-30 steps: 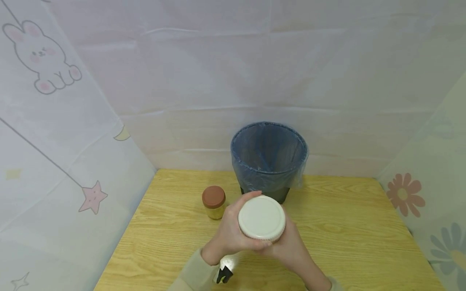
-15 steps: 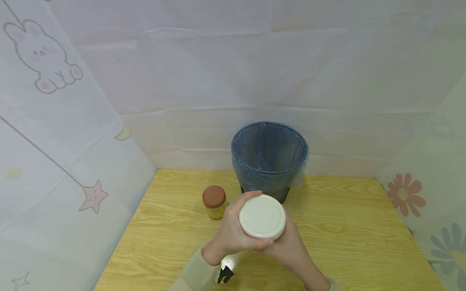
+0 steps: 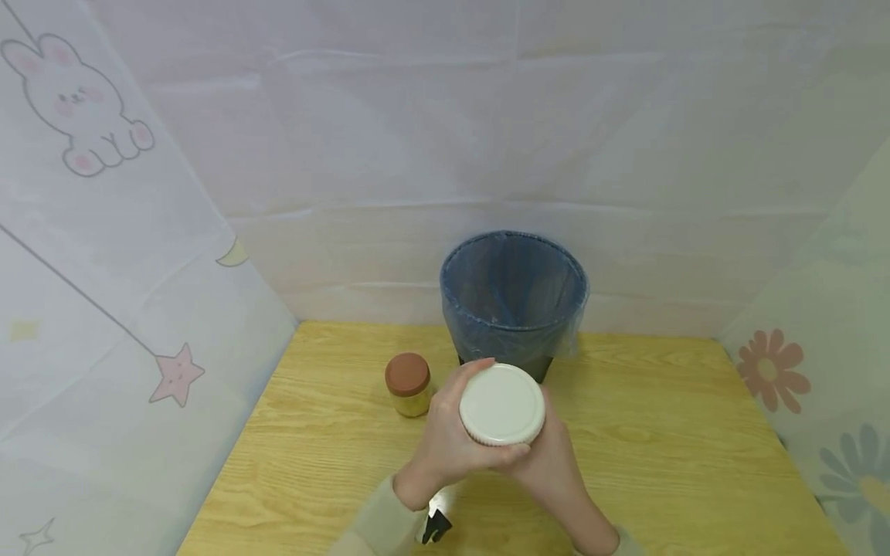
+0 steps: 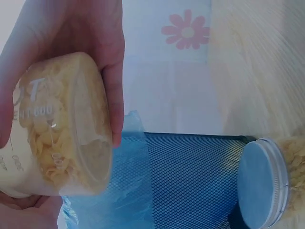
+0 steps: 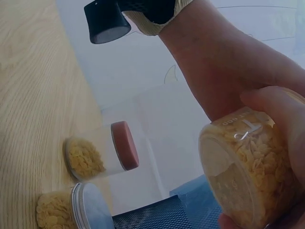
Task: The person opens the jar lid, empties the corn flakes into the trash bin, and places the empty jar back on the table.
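Both hands hold a clear jar [image 4: 71, 129] of pale yellow flakes, with a white screw lid [image 3: 502, 405] facing up at the head camera. My left hand [image 3: 445, 432] curls around the lid's edge from the left, thumb across the near side and a finger along the far side. From the right, my right hand [image 3: 549, 459] grips the jar's body below the lid. The wrist views show the jar raised off the table, with its clear base and printed lettering visible. In the head view, the hands and lid hide most of its body.
Behind the hands stands a dark mesh bin [image 3: 514, 332] with a blue liner. A brown-lidded jar of flakes [image 3: 408, 386] stands left on the wooden table [image 3: 313, 463]. A silver-lidded jar [image 4: 262, 183] shows in both wrist views, hidden in the head view. Printed cloth walls surround the table.
Both hands and the jar have moved slightly up and away in the head view. The left thumb reaches a little further right along the lid's near edge.
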{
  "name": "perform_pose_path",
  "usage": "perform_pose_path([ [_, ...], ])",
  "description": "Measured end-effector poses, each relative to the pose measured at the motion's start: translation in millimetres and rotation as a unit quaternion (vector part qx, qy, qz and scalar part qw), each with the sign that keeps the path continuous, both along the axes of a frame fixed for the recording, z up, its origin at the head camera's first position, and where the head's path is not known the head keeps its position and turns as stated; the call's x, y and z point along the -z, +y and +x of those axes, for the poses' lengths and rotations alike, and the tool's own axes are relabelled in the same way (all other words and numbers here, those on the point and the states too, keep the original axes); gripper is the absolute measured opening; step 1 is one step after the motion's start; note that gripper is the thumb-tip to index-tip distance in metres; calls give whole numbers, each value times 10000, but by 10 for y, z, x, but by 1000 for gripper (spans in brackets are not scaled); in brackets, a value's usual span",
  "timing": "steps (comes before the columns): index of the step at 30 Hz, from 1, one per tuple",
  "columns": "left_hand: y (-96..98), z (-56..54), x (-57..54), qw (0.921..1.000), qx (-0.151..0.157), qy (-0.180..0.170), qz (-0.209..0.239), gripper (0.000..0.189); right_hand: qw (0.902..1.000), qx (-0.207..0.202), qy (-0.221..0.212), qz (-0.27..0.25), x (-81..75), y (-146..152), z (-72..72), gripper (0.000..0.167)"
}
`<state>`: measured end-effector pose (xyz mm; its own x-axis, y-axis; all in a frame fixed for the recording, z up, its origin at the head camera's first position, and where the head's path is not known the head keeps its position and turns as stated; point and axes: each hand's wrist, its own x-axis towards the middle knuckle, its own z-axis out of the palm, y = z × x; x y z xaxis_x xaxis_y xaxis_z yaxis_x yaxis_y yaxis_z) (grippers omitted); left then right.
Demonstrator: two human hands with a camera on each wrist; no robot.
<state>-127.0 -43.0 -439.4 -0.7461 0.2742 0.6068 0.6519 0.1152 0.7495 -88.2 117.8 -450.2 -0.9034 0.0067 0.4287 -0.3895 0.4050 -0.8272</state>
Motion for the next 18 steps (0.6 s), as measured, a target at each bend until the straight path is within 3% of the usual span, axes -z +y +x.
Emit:
perform_pose_path([
  [5, 47, 25, 35, 9993, -381, -36, 9, 94, 9998, 170, -79, 89, 20, -12, -17, 93],
  [13, 166, 114, 82, 9915, -1288, -133, 95, 94, 9988, 394, -101, 270, 43, -27, -35, 92],
  [18, 177, 123, 130, 9896, -1438, 41, 87, 100, 9988, 382, -96, 282, 58, -17, -39, 94],
])
